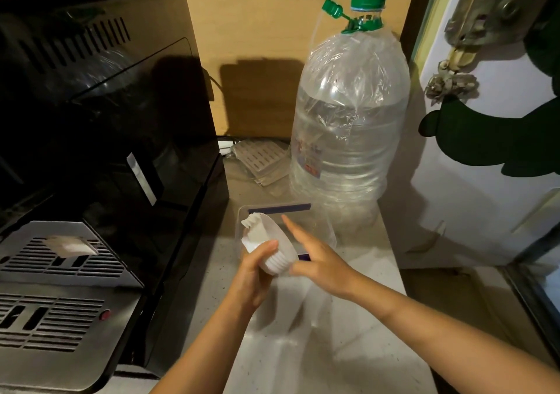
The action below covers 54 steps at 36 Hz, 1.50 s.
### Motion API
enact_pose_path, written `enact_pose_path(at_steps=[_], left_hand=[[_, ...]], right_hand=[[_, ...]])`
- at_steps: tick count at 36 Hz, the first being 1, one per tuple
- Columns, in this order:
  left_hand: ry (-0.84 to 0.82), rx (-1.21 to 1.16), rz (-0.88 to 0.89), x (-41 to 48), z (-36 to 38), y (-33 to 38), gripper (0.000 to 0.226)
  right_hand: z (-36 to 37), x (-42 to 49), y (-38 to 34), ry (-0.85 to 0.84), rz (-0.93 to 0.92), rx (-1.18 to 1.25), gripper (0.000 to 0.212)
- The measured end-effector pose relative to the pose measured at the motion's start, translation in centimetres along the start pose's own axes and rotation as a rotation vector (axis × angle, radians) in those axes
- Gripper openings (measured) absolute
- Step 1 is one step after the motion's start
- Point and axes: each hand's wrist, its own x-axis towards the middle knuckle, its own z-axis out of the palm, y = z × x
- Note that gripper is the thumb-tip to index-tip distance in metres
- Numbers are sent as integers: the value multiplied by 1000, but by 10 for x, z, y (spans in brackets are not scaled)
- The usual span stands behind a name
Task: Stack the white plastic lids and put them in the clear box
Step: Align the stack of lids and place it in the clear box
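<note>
My left hand (pixel 253 275) grips a stack of white plastic lids (pixel 272 243), held tilted on its side just above the near left part of the clear box (pixel 298 216). The stack's ribbed edges show at the bottom, and a few lids stick out unevenly at the top left. The clear box sits on the pale counter in front of the big water bottle and has dark blue clips on its far and near edges. My right hand (pixel 315 256) hovers beside the stack on the right, fingers extended and apart, holding nothing; whether it touches the lids is unclear.
A large clear water bottle (pixel 348 115) with a green cap stands right behind the box. A black coffee machine (pixel 100 121) with a metal drip tray (pixel 60 260) fills the left side. A slotted white tray (pixel 263 159) lies at the back. A white door (pixel 485 151) borders the right.
</note>
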Motion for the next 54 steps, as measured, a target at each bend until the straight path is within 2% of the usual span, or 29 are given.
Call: enact_pose_path(at_steps=[3,7,12,15,16,18,21,22,25,29,32,36,38,40,41,43,46,48,51,54], left_hand=[[68,8,28,10,7,0,71],[114,7,33,22,12,-1,71],[81,149,-27,36,12,2,97],[51,211,-8,47,13,6,121],[37,228,-3,50,13,9,122],[4,258,-20,55,13,15,102],[-3,277,-58,61,10,25,47],[11,302,-56,63,7,26,39],[76,351,-65,72,-1,28,37],[216,375,-78,84,-11,26,38],[290,427,-83,93,-14,25,37],[360,568,-120,105,-18,18,33],[395,614,-164,113,-23,11,35],[429,644,-221,118,-27,5,35],[440,653,-244,121,-30,1,35],[457,666,-279,123,-33,-5,33],[477,687,-336,125,-35,-11,31],[478,690,-365,128,-36,-15,32],[494,743,-376,132,-37,-18,29],[488,813,-382,133,-38,-21,25]], right_hand=[[3,2,1,-40,-45,-15,80],[3,10,5,54,-68,-10,52],[-6,23,8,118,-52,107,51],[-15,32,10,139,-34,151,52],[-19,35,11,145,-28,166,52],[-28,40,14,166,-2,222,48],[-39,48,21,177,44,409,37],[-42,51,24,165,64,483,36],[-49,62,32,115,149,640,38],[-56,76,47,91,220,687,27],[-59,87,59,156,329,672,38],[-58,101,72,248,469,554,41],[-55,107,78,244,502,509,30],[-52,113,82,214,537,468,10],[-50,115,83,200,557,440,9],[-48,119,87,179,594,411,19],[-42,124,91,167,614,384,15],[-39,128,95,186,617,311,14],[-30,134,104,212,616,174,30],[-24,139,113,209,598,52,31]])
